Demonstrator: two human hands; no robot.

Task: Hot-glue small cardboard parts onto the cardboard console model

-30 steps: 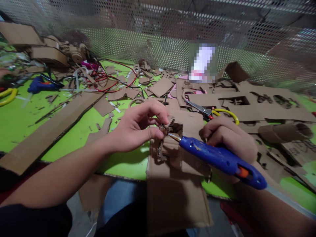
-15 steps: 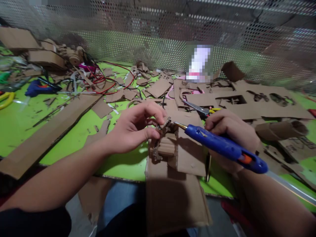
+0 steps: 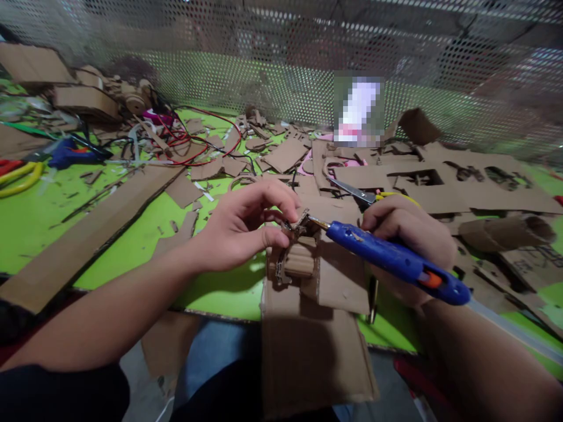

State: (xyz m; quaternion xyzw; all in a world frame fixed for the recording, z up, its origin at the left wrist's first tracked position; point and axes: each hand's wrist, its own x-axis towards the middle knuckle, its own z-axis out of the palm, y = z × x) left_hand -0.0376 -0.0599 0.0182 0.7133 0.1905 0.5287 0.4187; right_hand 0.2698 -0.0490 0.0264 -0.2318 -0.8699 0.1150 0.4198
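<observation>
My right hand point(image 3: 407, 237) is closed around a blue hot glue gun point(image 3: 387, 256), a clear glue stick trailing from its rear end. The metal nozzle points left and meets, or nearly meets, a small cardboard strip point(image 3: 301, 221). Thumb and fingertips of my left hand point(image 3: 253, 225) pinch that strip. Just below lies a ribbed cardboard roll point(image 3: 301, 258), fixed to a cardboard assembly point(image 3: 316, 357) that overhangs the table's front edge. My right fingers hide the glue gun's handle.
Scissors point(image 3: 354, 192) lie behind my right hand, near cut cardboard sheets point(image 3: 457, 187) and a cardboard tube point(image 3: 508, 231). A long cardboard strip point(image 3: 88, 234) crosses the green table's left side. Another blue glue gun point(image 3: 74, 153), red wires point(image 3: 189, 151) and scraps sit farther back before a perforated metal screen point(image 3: 246, 70).
The glue gun has shifted slightly left, bringing its nozzle up to the small cardboard strip. My left hand keeps its pinch. The view has moved a little.
</observation>
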